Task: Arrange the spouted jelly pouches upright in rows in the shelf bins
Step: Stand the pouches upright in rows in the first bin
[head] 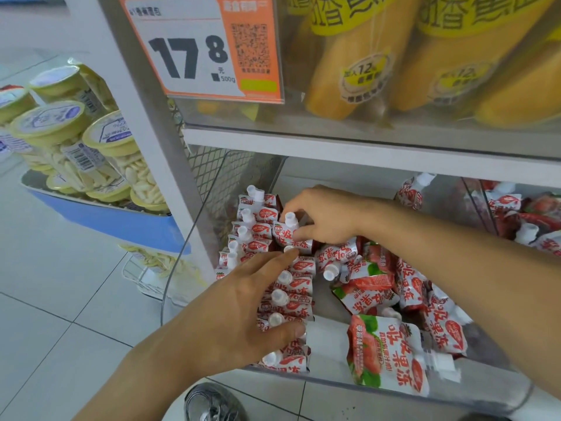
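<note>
Left hand [243,305] lies nearest, fingers spread flat against the upright pouch row [288,299], likely bracing it from toppling. Right hand [321,220] pinches one pouch [288,235], seating it at the row's far end. Loose pouches [391,287] fill the clear bin [188,238] beside.
</note>
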`<action>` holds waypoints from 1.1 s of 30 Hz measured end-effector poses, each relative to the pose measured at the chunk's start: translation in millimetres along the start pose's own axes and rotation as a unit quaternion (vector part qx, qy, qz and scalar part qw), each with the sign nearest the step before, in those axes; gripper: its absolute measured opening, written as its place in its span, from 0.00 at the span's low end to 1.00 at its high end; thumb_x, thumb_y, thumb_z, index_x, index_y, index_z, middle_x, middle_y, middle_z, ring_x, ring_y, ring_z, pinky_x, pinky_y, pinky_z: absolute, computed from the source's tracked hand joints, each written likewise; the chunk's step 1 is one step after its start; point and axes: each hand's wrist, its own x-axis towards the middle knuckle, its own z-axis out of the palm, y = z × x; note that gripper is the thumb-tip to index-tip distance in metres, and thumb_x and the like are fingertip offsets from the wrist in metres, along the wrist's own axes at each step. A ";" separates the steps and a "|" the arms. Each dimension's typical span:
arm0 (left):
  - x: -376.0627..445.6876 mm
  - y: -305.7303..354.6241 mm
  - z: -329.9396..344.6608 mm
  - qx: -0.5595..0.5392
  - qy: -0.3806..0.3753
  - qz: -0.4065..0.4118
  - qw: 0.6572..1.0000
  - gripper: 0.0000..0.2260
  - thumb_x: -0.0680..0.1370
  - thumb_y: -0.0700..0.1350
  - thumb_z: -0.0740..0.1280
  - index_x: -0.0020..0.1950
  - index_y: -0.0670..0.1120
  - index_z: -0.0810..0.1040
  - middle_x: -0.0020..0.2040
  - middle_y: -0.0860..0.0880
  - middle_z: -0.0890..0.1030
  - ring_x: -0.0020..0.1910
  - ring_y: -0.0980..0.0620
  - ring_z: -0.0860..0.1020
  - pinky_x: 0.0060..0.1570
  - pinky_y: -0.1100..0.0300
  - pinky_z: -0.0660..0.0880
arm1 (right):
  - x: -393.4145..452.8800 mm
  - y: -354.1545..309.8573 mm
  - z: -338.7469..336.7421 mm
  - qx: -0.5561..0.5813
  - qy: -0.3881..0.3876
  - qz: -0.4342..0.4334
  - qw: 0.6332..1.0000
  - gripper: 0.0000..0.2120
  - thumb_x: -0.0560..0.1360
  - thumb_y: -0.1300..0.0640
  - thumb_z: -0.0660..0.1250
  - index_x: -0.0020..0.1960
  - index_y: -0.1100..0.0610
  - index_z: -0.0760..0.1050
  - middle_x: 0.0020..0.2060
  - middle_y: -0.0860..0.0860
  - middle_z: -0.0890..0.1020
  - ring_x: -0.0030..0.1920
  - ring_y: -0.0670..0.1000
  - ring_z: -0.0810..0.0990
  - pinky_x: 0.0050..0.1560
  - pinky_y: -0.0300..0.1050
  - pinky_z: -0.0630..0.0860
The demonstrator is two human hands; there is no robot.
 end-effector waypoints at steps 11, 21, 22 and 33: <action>1.2 -2.4 -0.2 -0.010 0.025 0.016 0.999 0.39 0.69 0.69 0.67 0.74 0.69 0.49 0.70 0.75 0.55 0.64 0.77 0.58 0.58 0.79 0.59 | -5.0 2.0 -5.3 0.150 -0.144 0.004 0.978 0.22 0.73 0.68 0.71 0.64 0.53 0.78 0.54 0.47 0.84 0.56 0.49 0.83 0.60 0.57 0.79; 34.7 5.1 -1.1 0.005 0.173 -0.020 0.985 0.26 0.74 0.61 0.67 0.69 0.60 0.62 0.61 0.64 0.67 0.58 0.68 0.67 0.52 0.81 0.62 | -13.4 1.2 -16.2 0.184 -0.065 0.032 0.980 0.13 0.76 0.65 0.71 0.54 0.50 0.78 0.49 0.41 0.84 0.50 0.40 0.81 0.50 0.33 0.78; 36.9 4.6 0.3 0.015 0.172 -0.020 0.985 0.27 0.74 0.61 0.67 0.70 0.58 0.62 0.61 0.62 0.69 0.58 0.66 0.68 0.51 0.78 0.63 | -15.6 4.9 -21.7 0.189 -0.011 0.047 0.981 0.12 0.77 0.65 0.70 0.56 0.52 0.79 0.52 0.46 0.83 0.53 0.43 0.82 0.50 0.31 0.77; 41.1 -1.3 9.0 0.017 0.148 -0.024 0.989 0.19 0.76 0.57 0.65 0.64 0.54 0.68 0.55 0.55 0.76 0.50 0.55 0.76 0.45 0.61 0.75 | -27.5 11.8 -27.1 -0.133 -0.104 0.262 0.950 0.28 0.75 0.39 0.70 0.66 0.58 0.74 0.60 0.55 0.79 0.57 0.56 0.79 0.59 0.51 0.77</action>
